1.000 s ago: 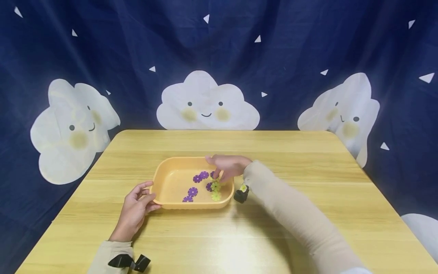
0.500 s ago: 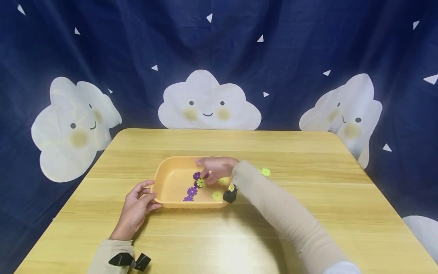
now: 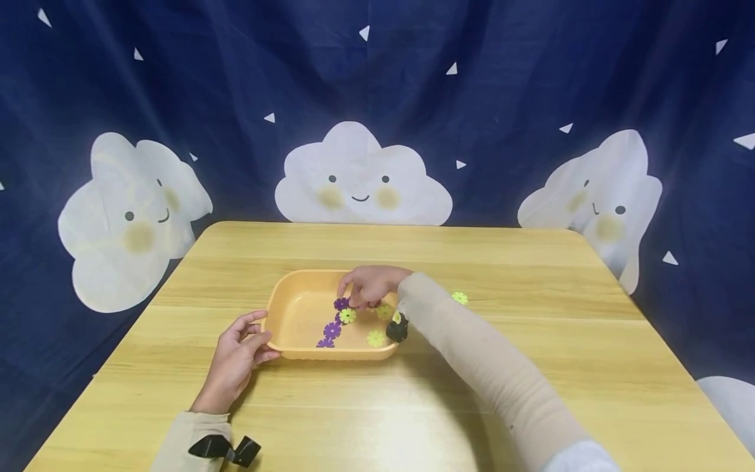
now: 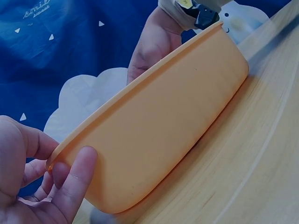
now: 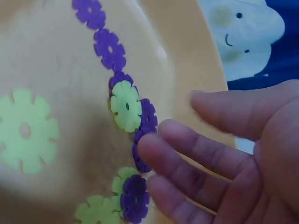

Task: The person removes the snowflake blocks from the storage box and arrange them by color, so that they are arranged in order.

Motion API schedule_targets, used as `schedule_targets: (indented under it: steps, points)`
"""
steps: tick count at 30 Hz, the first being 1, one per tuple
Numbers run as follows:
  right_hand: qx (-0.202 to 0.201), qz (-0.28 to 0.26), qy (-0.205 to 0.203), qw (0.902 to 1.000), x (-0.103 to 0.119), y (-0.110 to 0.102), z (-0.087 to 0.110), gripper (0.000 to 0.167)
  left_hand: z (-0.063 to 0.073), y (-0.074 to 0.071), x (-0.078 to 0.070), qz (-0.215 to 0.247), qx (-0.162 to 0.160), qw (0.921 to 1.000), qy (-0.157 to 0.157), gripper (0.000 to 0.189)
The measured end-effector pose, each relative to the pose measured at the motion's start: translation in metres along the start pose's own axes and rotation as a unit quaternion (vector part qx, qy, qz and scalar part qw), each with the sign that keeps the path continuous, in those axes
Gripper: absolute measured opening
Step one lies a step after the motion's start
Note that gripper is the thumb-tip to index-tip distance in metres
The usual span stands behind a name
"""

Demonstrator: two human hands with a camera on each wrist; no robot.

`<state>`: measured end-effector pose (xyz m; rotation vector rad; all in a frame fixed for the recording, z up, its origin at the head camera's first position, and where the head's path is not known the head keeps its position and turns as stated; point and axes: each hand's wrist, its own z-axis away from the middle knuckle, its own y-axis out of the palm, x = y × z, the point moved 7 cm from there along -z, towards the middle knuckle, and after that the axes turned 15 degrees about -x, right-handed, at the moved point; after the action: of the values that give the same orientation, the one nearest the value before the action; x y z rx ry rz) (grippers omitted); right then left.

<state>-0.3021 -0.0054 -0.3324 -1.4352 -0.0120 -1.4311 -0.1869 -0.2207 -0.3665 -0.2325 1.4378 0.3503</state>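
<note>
My left hand [image 3: 231, 354] holds the left rim of an orange plastic tray [image 3: 295, 321]; in the left wrist view, the thumb lies against the tray's outer wall [image 4: 154, 121]. My right hand [image 3: 373, 283] reaches into the tray's right half with fingers loosely extended and spread. Its fingertips [image 5: 152, 144] are right at a row of purple flower-shaped discs [image 5: 110, 49]. A yellow-green disc [image 5: 124, 95] lies on that row, and another yellow-green disc [image 3: 375, 338] sits near the tray's front right. No disc shows pinched in the right wrist view.
A single yellow-green disc [image 3: 459, 297] lies on the wooden table [image 3: 531, 275], right of the tray and beside my right sleeve [image 3: 472, 354]. Behind the table hangs a dark blue curtain [image 3: 495, 92] with printed clouds.
My right hand has moved left inside the tray, and some purple and yellow-green discs have shifted left. The disc on the table has come into view. My left hand keeps its hold on the rim.
</note>
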Motion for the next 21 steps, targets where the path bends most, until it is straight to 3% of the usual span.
schedule_targets:
  steps: [4,6,15,21]
  points:
    - [0.013,0.113,-0.062,0.9916,0.006,0.003,-0.004,0.040,0.000,0.000,0.001,-0.001,-0.001,1.0000,-0.002,0.044]
    - [0.012,0.136,-0.071,0.9881,0.008,0.004,-0.006,0.040,0.000,0.000,0.001,-0.001,-0.002,1.0000,-0.002,0.044]
    - [0.016,0.141,-0.044,0.9889,0.004,0.012,-0.013,0.048,0.001,0.001,0.000,0.003,0.000,1.0000,0.001,0.045]
    - [0.009,0.172,-0.072,0.9824,0.005,0.016,-0.017,0.045,0.000,0.001,0.000,0.000,0.000,1.0000,0.002,0.045]
